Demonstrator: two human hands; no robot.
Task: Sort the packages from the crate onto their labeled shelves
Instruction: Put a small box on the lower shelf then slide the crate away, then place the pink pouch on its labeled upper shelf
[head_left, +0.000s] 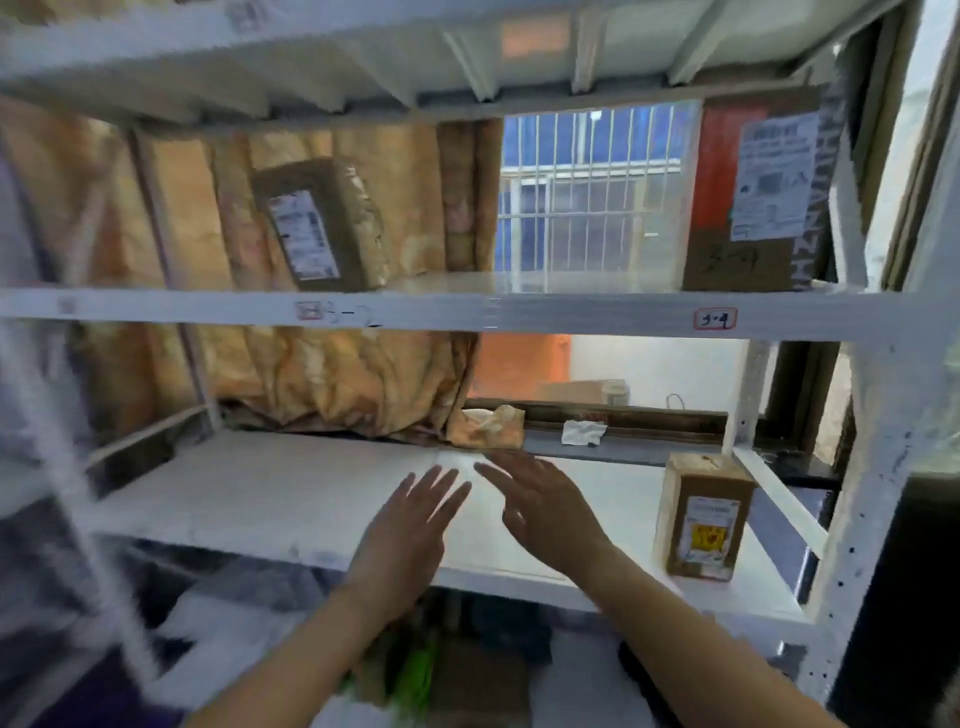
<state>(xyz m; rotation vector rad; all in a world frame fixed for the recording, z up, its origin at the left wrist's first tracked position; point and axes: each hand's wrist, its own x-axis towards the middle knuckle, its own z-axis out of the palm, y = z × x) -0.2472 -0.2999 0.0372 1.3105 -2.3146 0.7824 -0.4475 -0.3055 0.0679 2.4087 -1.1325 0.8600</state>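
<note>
My left hand (410, 525) and my right hand (545, 509) hover side by side over the lower white shelf (260, 499), fingers spread, holding nothing. A small brown box (701, 514) with a white and yellow label stands upright at the right end of that shelf, apart from my right hand. On the upper shelf (467, 306) a brown taped package (322, 223) leans at the left, and a large cardboard box (753, 192) with a white label stands at the far right. A red-framed shelf tag (715, 318) sits below that box. The view is blurred.
A yellow-orange curtain (332, 379) hangs behind the shelves at the left. A barred window (587, 187) shows behind the upper shelf. A crumpled white paper (583, 432) lies on the sill. White rack posts (872, 467) stand at the right. Blurred items lie below the lower shelf.
</note>
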